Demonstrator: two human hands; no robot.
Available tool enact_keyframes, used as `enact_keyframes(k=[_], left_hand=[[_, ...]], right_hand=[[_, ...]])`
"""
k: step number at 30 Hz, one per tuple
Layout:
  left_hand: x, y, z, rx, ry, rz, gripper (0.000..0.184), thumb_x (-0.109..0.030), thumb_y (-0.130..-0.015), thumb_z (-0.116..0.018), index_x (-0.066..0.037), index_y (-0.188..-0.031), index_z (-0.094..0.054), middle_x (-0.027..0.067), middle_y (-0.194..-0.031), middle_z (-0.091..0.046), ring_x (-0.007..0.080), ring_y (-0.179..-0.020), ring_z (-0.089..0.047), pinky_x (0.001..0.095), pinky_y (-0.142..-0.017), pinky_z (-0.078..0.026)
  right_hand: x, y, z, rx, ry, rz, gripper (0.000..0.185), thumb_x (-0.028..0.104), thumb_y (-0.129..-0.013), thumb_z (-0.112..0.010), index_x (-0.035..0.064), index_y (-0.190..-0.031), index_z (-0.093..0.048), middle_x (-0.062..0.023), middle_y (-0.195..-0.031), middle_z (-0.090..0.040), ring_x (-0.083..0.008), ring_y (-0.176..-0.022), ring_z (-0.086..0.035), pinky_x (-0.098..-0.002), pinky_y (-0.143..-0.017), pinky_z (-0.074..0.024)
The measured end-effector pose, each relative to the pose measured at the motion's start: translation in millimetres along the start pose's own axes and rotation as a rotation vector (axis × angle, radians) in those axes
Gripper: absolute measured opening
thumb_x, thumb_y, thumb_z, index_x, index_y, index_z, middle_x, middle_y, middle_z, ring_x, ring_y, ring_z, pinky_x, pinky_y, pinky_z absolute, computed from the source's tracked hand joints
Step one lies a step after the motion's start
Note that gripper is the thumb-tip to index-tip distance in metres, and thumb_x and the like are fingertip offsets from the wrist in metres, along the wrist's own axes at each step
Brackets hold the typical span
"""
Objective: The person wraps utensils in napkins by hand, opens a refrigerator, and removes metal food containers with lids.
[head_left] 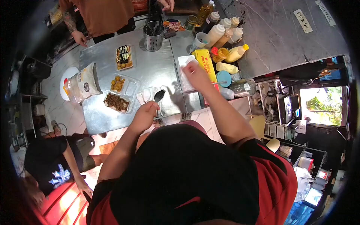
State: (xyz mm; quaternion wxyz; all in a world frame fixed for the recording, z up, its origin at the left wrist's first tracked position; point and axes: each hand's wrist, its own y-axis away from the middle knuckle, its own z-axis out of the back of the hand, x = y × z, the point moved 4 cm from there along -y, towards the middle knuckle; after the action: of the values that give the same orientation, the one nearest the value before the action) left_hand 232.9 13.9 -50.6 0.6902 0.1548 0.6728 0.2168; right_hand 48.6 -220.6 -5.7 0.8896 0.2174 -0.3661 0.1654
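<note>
My left hand is closed on the handle of a black spoon, held over the front part of the metal table. Just left of it lies an open clear container with round golden pieces and chopped brown food. My right hand is over a white tray, beside a yellow wax paper box; its fingers are curled, and what they hold, if anything, cannot be made out. Farther back sits a filled food tray with dark topping and white sauce.
A plastic bag rests at the table's left edge. Sauce bottles and a perforated metal holder stand at the back. One person stands across the table; another is at lower left.
</note>
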Motion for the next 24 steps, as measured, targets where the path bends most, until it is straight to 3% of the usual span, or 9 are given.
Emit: enact_keyframes(k=[1,4,7,8,11,14,17,20,24], left_hand=[[3,0,5,-0.019,0.006,0.008,0.032,-0.032,-0.112,-0.051,-0.006,-0.101,-0.066,-0.0018,-0.075,-0.05,0.0106,-0.069,-0.048,0.0294,-0.064,-0.044],[8,-4,12,-0.016,0.081,-0.019,0.033,-0.033,-0.112,-0.052,-0.006,-0.099,-0.065,-0.0025,-0.073,-0.049,0.0095,-0.068,-0.046,0.0284,-0.062,-0.041],[2,-8,16,-0.013,0.167,0.011,0.033,-0.034,-0.112,-0.052,-0.007,-0.096,-0.064,-0.0045,-0.071,-0.047,0.0076,-0.065,-0.043,0.0271,-0.059,-0.037],[-2,-8,17,-0.017,0.187,0.025,0.033,-0.034,-0.112,-0.052,-0.007,-0.096,-0.063,-0.0053,-0.07,-0.046,0.0068,-0.064,-0.041,0.0266,-0.058,-0.036],[-8,-12,21,-0.007,0.267,0.019,0.031,-0.033,-0.112,-0.052,-0.008,-0.097,-0.062,-0.0073,-0.069,-0.043,0.0048,-0.06,-0.037,0.0254,-0.054,-0.032],[-7,-21,21,-0.005,0.371,0.042,0.029,-0.033,-0.112,-0.052,-0.01,-0.098,-0.061,-0.0081,-0.068,-0.042,0.0037,-0.055,-0.034,0.025,-0.049,-0.029],[-7,-29,21,0.0,0.387,0.043,0.025,-0.034,-0.112,-0.055,-0.012,-0.1,-0.059,-0.0094,-0.065,-0.038,0.0028,-0.05,-0.031,0.0243,-0.045,-0.023],[-12,-36,18,0.02,0.397,0.078,0.024,-0.032,-0.111,-0.054,-0.012,-0.099,-0.058,-0.0091,-0.064,-0.038,0.0031,-0.049,-0.031,0.0243,-0.045,-0.024],[-18,-45,15,0.035,0.427,0.086,0.024,-0.031,-0.111,-0.056,-0.012,-0.097,-0.058,-0.0089,-0.064,-0.038,0.0033,-0.049,-0.031,0.0242,-0.045,-0.023]], right_hand=[[8,-9,26,-0.243,0.24,-0.004,0.057,0.057,-0.098,-0.066,0.0025,-0.114,-0.066,-0.0148,-0.092,-0.075,-0.0326,-0.092,-0.075,-0.0451,-0.08,-0.0579],[-10,-46,38,-0.239,0.539,-0.222,0.069,0.066,-0.093,-0.065,0.0016,-0.117,-0.072,-0.0203,-0.117,-0.076,-0.0395,-0.112,-0.072,-0.0493,-0.092,-0.0574],[-17,-61,21,0.091,0.637,-0.339,0.074,0.068,-0.091,-0.065,0.0011,-0.122,-0.074,-0.0214,-0.129,-0.073,-0.039,-0.119,-0.071,-0.0463,-0.099,-0.0562],[-23,-63,19,0.041,0.663,-0.313,0.063,0.057,-0.094,-0.064,0.0001,-0.117,-0.076,-0.0195,-0.12,-0.076,-0.037,-0.112,-0.074,-0.0453,-0.096,-0.0571],[-65,-85,19,0.069,0.58,-0.359,0.051,0.046,-0.093,-0.064,-0.0005,-0.11,-0.078,-0.0206,-0.109,-0.078,-0.0375,-0.104,-0.075,-0.0464,-0.094,-0.0572],[-99,-105,21,-0.068,0.517,-0.266,0.042,0.037,-0.091,-0.064,-0.0002,-0.103,-0.079,-0.0231,-0.098,-0.078,-0.0388,-0.099,-0.075,-0.0481,-0.092,-0.0571],[-89,-99,28,-0.101,0.45,-0.232,0.041,0.026,-0.089,-0.063,-0.0058,-0.112,-0.075,-0.0308,-0.112,-0.074,-0.0444,-0.111,-0.071,-0.0465,-0.097,-0.0564],[-79,-90,25,-0.205,0.45,-0.035,0.036,0.026,-0.091,-0.066,-0.005,-0.106,-0.075,-0.031,-0.107,-0.074,-0.0448,-0.106,-0.072,-0.0489,-0.092,-0.0567],[-69,-84,34,-0.224,0.274,-0.093,0.032,0.028,-0.095,-0.074,-0.0021,-0.104,-0.073,-0.0204,-0.085,-0.075,-0.035,-0.085,-0.075,-0.0446,-0.076,-0.0578]])
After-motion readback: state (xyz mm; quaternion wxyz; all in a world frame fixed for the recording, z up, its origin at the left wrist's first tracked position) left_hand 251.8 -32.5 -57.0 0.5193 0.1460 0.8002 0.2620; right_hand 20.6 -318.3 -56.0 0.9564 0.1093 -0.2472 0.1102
